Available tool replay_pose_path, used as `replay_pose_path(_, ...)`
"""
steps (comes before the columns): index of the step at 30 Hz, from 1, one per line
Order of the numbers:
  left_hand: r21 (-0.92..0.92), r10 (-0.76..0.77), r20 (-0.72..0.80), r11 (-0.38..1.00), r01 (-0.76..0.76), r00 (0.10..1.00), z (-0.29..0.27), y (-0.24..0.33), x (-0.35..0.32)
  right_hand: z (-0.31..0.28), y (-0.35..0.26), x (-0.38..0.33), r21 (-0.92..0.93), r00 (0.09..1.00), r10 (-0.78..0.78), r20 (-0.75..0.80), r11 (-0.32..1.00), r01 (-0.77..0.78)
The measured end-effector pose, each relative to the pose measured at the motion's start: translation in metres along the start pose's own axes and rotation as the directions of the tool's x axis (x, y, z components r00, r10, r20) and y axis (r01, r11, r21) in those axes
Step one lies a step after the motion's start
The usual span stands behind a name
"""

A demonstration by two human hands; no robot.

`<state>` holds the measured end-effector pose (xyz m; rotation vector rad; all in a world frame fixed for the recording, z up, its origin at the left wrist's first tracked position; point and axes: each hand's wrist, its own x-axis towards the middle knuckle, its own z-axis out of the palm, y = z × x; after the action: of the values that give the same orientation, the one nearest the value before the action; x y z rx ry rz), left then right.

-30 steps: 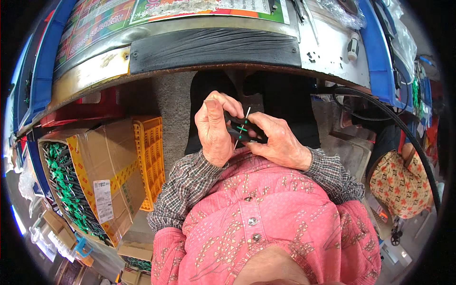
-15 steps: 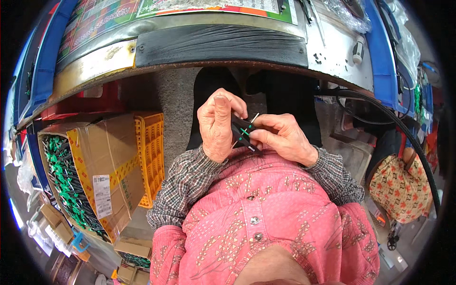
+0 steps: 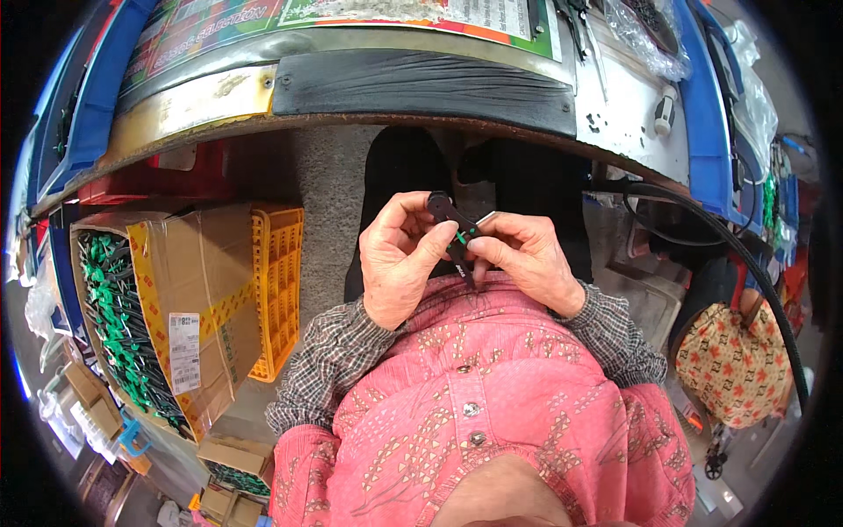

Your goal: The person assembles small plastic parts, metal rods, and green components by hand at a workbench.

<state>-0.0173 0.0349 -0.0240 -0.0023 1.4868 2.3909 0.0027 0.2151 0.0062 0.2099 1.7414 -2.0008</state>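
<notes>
— Where are the hands?

— Both are raised in front of the chest, just below the edge of the workbench [image 3: 421,123]. The left hand [image 3: 397,259] has its fingers curled and pinched on a small black plastic part [image 3: 446,213], thumb underneath, fingertips on top. The right hand [image 3: 525,256] is also closed, its thumb and forefinger pressed on the same part from the other side.

— So the part sits between them?

— Yes, it bridges the two hands, held at the fingertips, tilted, its upper end nearer the left hand. A thin green piece [image 3: 461,237] shows at its middle, right where the two thumbs meet. Whether that green bit is a wire or a clip, I cannot tell.

— What lies around the hands?

— Checked cuffs and a pink patterned top [image 3: 492,413] directly beneath. Further left, on the floor, an open cardboard box [image 3: 198,290] packed with black and green parts [image 3: 118,325], and a yellow plastic crate [image 3: 277,281] standing just beside it. To the right, a black hose [image 3: 738,255] curves down from the bench, and a patterned bag [image 3: 733,360] sits near it. On the bench top there is a black mat [image 3: 421,79] and colourful printed sheets [image 3: 369,13] beyond that.
</notes>
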Motion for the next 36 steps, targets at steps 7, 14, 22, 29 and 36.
replay_pose_path(7,0.050,0.061,0.008,0.997,-0.062,0.998,0.000,0.006,0.000,-0.002,0.001,0.000,-0.283,0.991,-0.132,0.015,0.950,0.131)
replay_pose_path(14,0.023,0.054,0.017,0.998,-0.054,0.998,0.002,0.011,0.000,0.007,-0.001,-0.003,-0.275,0.977,-0.210,-0.019,0.941,0.197)
replay_pose_path(22,0.034,0.066,0.032,0.997,-0.067,0.997,0.001,0.011,-0.002,0.010,-0.003,-0.002,-0.236,0.978,-0.208,-0.005,0.951,0.201)
replay_pose_path(29,0.014,0.076,0.011,0.997,-0.076,0.997,0.002,0.012,0.000,0.017,-0.004,-0.001,-0.173,0.983,-0.172,-0.060,0.972,0.160)
replay_pose_path(36,0.029,0.046,0.006,0.998,-0.046,0.999,0.001,0.014,0.000,0.019,-0.001,-0.004,-0.185,0.984,-0.163,-0.074,0.972,0.148)
